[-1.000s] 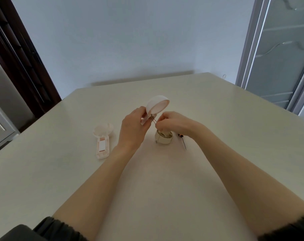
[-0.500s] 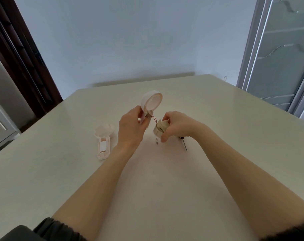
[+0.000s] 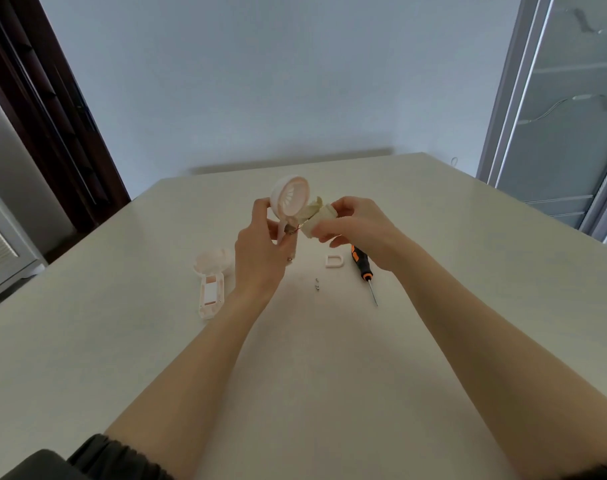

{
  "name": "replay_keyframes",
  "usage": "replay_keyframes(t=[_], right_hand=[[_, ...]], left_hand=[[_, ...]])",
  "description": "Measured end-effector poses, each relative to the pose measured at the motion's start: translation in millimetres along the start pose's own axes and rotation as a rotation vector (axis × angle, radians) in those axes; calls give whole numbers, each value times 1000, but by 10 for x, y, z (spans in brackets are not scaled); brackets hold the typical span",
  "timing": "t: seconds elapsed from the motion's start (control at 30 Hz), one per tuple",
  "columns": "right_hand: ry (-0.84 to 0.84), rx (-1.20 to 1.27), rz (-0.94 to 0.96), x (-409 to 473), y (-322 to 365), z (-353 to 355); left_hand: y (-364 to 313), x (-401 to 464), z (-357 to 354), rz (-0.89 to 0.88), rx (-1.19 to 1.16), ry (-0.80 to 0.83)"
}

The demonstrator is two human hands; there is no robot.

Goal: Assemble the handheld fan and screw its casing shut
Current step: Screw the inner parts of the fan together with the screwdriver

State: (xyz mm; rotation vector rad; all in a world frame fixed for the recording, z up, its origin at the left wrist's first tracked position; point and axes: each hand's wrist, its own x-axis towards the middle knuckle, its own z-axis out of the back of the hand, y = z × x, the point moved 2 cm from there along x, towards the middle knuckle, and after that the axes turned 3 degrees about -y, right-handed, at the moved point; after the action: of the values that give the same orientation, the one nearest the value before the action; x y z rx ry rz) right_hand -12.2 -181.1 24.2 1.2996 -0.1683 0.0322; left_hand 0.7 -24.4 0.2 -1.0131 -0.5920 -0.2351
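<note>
My left hand (image 3: pixel 260 252) grips the handle of a pale pink fan casing half (image 3: pixel 291 199), held upright above the table with its round grille facing me. My right hand (image 3: pixel 355 225) holds the cream fan blade and motor unit (image 3: pixel 317 218) right beside that grille. A thin red wire (image 3: pixel 297 229) joins the two parts. The other casing half (image 3: pixel 210 284) lies flat on the table to the left. An orange-and-black screwdriver (image 3: pixel 364 270) lies under my right wrist. Two small screws (image 3: pixel 317 285) sit on the table between my forearms.
A small white U-shaped clip (image 3: pixel 334 262) lies on the cream table (image 3: pixel 330 358) beside the screwdriver. A dark door frame (image 3: pixel 52 109) stands at the back left, a glass door (image 3: pixel 565 109) at the right.
Both hands have risen from the table. My right hand has lifted the blade and motor unit up to the grille, uncovering the clip and the screws.
</note>
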Motion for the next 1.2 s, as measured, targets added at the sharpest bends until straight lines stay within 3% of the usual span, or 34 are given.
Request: replay_keyframes(t=[0.27, 0.43, 0.63, 1.2], right_hand=[[-77, 153, 18, 34, -4, 22], [-111, 162, 26, 42, 9, 10], [-99, 120, 61, 22, 25, -14], [-262, -39, 103, 5, -2, -29]], left_hand=[[-19, 59, -41, 227, -139, 35], [-5, 67, -66, 428, -335, 114], [10, 72, -83, 544, -455, 146], [-136, -47, -163, 454, -296, 335]])
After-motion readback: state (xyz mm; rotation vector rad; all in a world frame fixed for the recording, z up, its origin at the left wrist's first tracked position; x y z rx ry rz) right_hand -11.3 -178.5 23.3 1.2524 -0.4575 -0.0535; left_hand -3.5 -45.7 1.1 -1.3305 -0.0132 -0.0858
